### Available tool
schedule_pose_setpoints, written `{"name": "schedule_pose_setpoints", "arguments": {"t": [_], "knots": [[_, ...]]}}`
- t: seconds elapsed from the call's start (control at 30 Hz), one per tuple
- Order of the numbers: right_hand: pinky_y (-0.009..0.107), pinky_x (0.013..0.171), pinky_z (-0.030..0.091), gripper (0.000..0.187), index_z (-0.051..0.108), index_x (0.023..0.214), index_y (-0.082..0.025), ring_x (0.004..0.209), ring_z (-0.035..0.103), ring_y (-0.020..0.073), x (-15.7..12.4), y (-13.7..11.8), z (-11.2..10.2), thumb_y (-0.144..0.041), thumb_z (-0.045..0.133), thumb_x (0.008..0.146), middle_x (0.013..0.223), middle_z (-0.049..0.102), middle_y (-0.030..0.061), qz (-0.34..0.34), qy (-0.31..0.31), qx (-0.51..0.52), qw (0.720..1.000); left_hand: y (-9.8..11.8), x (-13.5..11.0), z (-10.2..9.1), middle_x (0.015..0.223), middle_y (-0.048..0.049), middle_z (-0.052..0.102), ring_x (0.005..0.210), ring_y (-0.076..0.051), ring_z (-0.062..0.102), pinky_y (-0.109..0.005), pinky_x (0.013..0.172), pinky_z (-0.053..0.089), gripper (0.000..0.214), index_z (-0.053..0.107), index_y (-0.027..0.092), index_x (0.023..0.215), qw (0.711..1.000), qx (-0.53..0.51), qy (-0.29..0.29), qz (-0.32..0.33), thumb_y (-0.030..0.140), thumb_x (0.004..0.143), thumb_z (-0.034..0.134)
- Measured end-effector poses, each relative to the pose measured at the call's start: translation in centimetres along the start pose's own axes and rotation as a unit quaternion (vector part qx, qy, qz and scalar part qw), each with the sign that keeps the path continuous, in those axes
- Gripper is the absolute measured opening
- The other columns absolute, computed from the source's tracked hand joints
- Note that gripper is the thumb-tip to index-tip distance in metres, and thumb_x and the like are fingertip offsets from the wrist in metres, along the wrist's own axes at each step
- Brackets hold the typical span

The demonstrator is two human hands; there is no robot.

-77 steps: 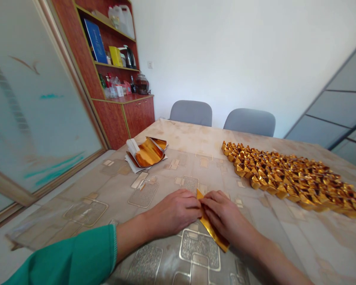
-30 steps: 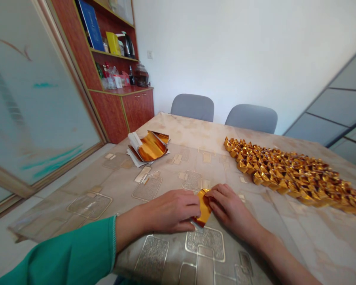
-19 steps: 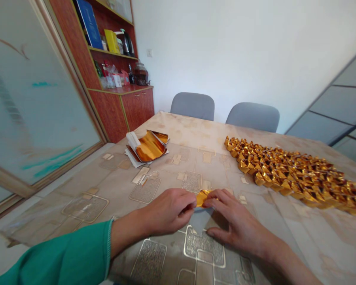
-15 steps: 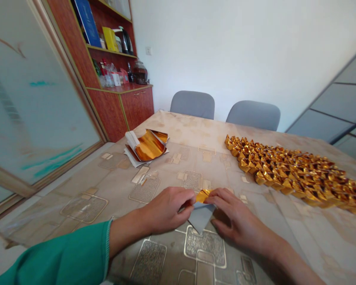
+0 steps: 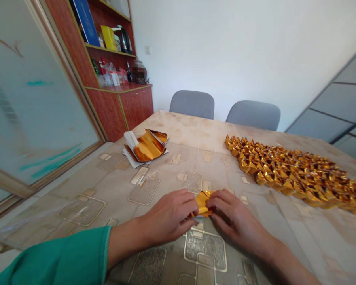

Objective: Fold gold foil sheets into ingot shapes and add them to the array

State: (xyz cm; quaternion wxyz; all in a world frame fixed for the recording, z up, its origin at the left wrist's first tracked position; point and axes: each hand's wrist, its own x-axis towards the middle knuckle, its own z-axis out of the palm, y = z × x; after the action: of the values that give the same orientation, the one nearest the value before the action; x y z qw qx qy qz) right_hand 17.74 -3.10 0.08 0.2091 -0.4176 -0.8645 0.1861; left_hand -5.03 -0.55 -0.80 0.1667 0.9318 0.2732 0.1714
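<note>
A partly folded sheet of gold foil paper [image 5: 203,204] lies on the patterned tablecloth [image 5: 172,253] between my two hands, gold side up. My left hand [image 5: 176,213] grips its left edge with thumb and bent fingers. At the right edge, my right hand [image 5: 230,209] pinches the paper, its fingertips curled over the fold. My fingers hide both side edges of the sheet. To the right, rows of folded gold paper ingots [image 5: 284,170] sit packed close together. Beyond my left hand rests a loose stack of gold foil sheets [image 5: 150,146], with some white undersides showing.
Two grey chairs [image 5: 192,103] stand at the table's far side, against a white wall. A red-brown cabinet [image 5: 133,107] with bottles, a kettle and a glass jar is at the back left. A frosted sliding door [image 5: 41,99] runs along the left.
The grey-white lower point of the paper has been folded up, so gold now faces me where the pale triangle showed. Both hands have stayed on the sheet.
</note>
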Motion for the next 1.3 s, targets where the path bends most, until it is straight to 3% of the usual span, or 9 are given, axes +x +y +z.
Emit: {"name": "schedule_pose_setpoints", "arguments": {"t": [0.2,0.6,0.9,1.3], "knots": [[0.035,0.076,0.045,0.011,0.060,0.085,-0.022,0.087,0.055,0.0200,0.3,-0.3,0.2,-0.014,0.053,0.089,0.090,0.061,0.0036,-0.010,0.008,-0.011,1.000,-0.1,-0.4,0.4,0.083,-0.0020,0.056,0.081,-0.018,0.051,-0.030,0.070,0.040,0.013,0.056,0.018,0.076,0.998,-0.005,0.018,-0.064,0.026,0.085,0.059],[0.035,0.071,0.040,0.018,0.052,0.071,-0.020,0.080,0.051,0.0208,1.0,0.0,1.9,-0.011,0.056,0.086,0.081,0.056,0.0033,0.044,0.044,-0.026,0.998,-0.4,-0.3,0.8,0.081,-0.0020,0.055,0.080,-0.019,0.050,-0.032,0.069,0.036,0.018,0.058,0.018,0.070,0.985,0.006,0.066,-0.159,0.029,0.082,0.064],[0.035,0.069,0.037,0.018,0.048,0.069,-0.021,0.078,0.049,0.0214,1.1,0.3,2.4,-0.009,0.057,0.080,0.078,0.055,0.0030,0.040,0.064,-0.019,0.997,-0.7,-0.1,0.7,0.078,-0.0006,0.056,0.079,-0.018,0.050,-0.031,0.068,0.034,0.021,0.057,0.018,0.066,0.984,-0.006,0.052,-0.169,0.030,0.081,0.066],[0.034,0.069,0.038,0.019,0.050,0.070,-0.021,0.080,0.051,0.0207,1.2,-0.1,1.9,-0.008,0.053,0.083,0.079,0.055,0.0027,0.049,0.041,0.016,0.998,-1.0,-0.2,0.5,0.089,-0.0008,0.059,0.088,-0.021,0.052,-0.033,0.074,0.036,0.024,0.061,0.022,0.085,0.985,-0.031,0.040,-0.166,0.044,0.081,0.067]]}}
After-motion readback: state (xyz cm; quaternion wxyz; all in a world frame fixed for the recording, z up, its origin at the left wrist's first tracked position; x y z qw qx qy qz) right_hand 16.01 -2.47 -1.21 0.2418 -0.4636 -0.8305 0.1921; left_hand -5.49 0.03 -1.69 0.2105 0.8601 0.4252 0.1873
